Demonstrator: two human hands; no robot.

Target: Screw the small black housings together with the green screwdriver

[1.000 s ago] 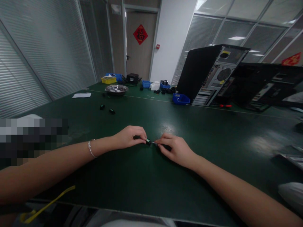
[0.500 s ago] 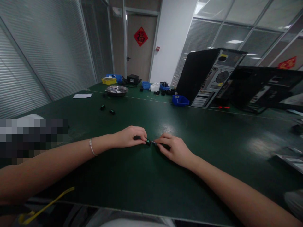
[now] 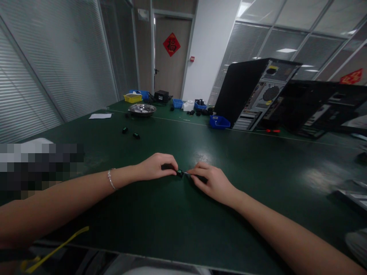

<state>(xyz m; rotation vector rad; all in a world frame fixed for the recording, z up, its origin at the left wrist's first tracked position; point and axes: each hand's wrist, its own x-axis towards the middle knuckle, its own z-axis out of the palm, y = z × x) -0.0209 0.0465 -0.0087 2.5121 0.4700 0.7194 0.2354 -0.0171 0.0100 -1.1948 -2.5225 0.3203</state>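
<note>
On the worktop (image 3: 149, 225), the small dark part (image 3: 180, 173) sits pinched at my left hand's (image 3: 157, 166) three o'clock, its long axis seemingly ten-to-four, while my farther right hand (image 3: 210, 180) grips a thin tool (image 3: 186, 173) aimed toward nine.

The left hand (image 3: 157, 166) and right hand (image 3: 213, 179) are bare, as are the left forearm (image 3: 71, 196) at eight o'clock and the right forearm (image 3: 272, 223) at four. Around the left wrist (image 3: 119, 177), toward eight o'clock, sits a thin silvery bracelet (image 3: 109, 176) with a small ornament on its band, the finer detail blurred
</note>
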